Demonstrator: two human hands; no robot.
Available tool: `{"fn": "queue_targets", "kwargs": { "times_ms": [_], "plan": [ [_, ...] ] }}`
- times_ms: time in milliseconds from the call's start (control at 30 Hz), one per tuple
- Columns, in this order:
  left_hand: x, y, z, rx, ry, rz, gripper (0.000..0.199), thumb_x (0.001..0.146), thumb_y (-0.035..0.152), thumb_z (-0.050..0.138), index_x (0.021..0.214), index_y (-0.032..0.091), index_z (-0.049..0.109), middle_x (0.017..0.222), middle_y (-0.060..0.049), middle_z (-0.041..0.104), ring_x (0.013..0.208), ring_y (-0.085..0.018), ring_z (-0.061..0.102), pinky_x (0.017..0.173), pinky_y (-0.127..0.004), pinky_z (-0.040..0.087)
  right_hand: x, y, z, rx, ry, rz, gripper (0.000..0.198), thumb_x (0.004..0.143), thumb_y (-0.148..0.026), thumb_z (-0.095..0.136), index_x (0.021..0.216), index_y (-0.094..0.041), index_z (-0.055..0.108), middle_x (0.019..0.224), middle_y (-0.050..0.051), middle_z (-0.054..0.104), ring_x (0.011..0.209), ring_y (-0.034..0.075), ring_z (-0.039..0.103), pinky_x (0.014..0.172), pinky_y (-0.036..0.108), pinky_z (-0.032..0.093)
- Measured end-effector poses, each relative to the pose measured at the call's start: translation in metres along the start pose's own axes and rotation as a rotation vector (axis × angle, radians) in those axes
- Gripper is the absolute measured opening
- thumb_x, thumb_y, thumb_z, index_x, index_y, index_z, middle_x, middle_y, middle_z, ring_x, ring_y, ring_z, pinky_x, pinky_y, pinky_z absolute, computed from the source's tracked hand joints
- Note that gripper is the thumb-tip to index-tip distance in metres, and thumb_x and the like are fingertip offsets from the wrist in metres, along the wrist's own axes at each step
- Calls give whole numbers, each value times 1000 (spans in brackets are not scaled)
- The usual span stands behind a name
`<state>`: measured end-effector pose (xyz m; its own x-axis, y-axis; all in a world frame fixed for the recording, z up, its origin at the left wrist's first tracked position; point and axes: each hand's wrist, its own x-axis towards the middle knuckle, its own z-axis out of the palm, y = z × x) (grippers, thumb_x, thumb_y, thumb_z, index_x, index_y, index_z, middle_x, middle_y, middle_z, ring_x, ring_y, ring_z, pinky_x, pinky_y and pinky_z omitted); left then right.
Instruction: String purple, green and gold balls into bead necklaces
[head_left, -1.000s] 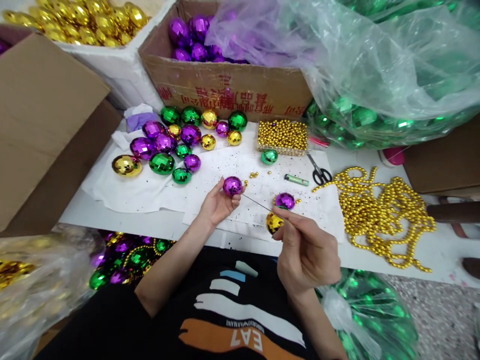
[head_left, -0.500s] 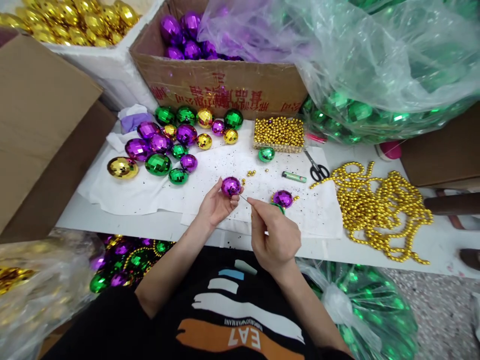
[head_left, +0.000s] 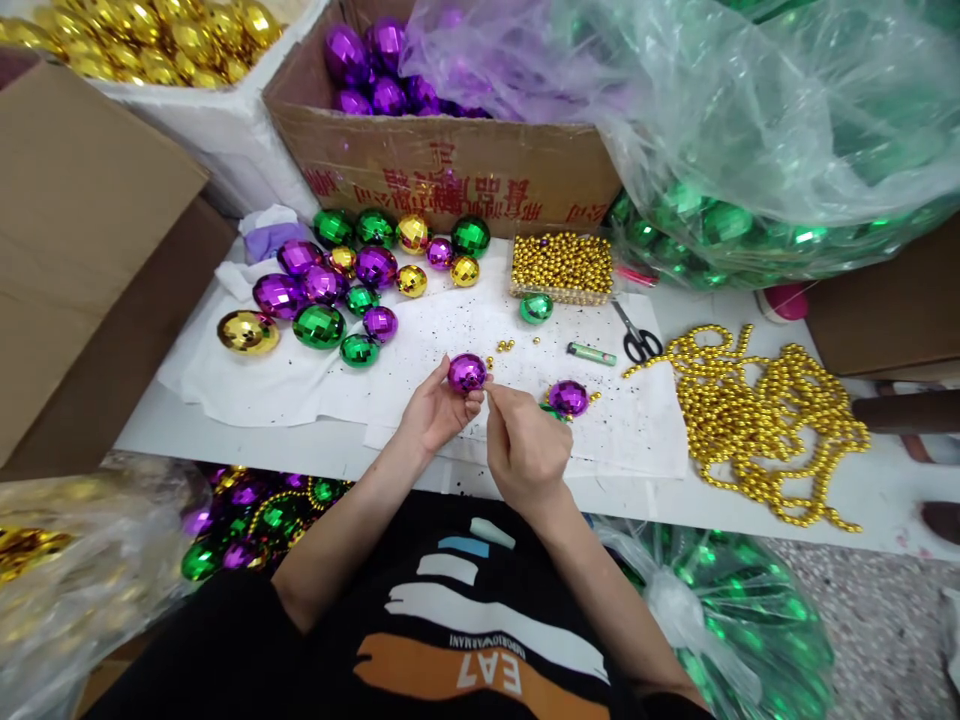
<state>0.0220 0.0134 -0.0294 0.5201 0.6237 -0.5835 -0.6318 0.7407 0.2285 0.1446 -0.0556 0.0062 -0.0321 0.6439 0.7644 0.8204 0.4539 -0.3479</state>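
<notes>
A white worktop is spread across the head view, from whose middle the hours are counted. Much of it is covered by a white cloth flecked with dark specks. Between 1 and 2 o'clock, a large translucent plastic bag is filled with shiny green faceted balls. At 12, a brown cardboard box, printed in red, is heaped with shiny purple balls; between 10 and 11, a white foam box is filled with gold ones. Long gold bead strands are piled in loops at 3.

At 10, purple, green and gold mirrored balls are grouped on the cloth. The right hand, at 5, is curled closed, its fingertips pinched beside the held ball; whatever is gripped is hidden. By the left hand, at 7, a shiny purple faceted ball is held in the fingers, almost at the middle.

Between 1 and 2, a clear rectangular box is filled with gold beads. Black-handled scissors are laid at 3, with a slim green lighter-like tube nearer the middle. Small loose gold beads are scattered at 2.
</notes>
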Motion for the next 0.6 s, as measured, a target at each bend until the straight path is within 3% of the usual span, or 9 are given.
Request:
{"fn": "queue_targets", "kwargs": {
  "times_ms": [100,200,367,500,600],
  "plan": [
    [-3,-1,2,34,-23,19,54,105,44,30,94,6,67,81,-13,71,55,-11,60,53,-21,52,-3,3,4,27,-28,31,25,93,-4,53,113,-16,59,92,9,76,82,16,73,66,24,53],
    [-9,-3,2,139,-61,90,53,104,46,33,98,8,69,87,-13,74,64,-15,67,61,-26,56,-7,5,-1,98,-68,175,14,94,-7,54,98,-17,62,83,5,72,74,14,69,64,24,50],
    [-27,-1,13,467,-90,406,39,96,46,57,108,13,75,109,-13,76,103,-25,70,87,-33,56,-11,12,-27,263,-174,451,11,95,-18,59,86,-18,65,73,0,65,64,11,61,59,24,48],
    [-48,6,46,685,-189,675,36,96,44,59,106,16,79,126,-11,72,132,-29,57,111,-38,44,5,19,-53,314,-229,514,13,96,-26,59,100,-20,70,94,4,73,87,16,68,71,29,53],
    [-61,10,74,660,-285,702,18,91,27,68,98,17,81,130,-8,70,141,-28,49,118,-37,39,28,17,-66,421,-195,554,22,97,-28,57,114,-24,70,112,6,73,106,20,68,81,33,57]
  ]
}}
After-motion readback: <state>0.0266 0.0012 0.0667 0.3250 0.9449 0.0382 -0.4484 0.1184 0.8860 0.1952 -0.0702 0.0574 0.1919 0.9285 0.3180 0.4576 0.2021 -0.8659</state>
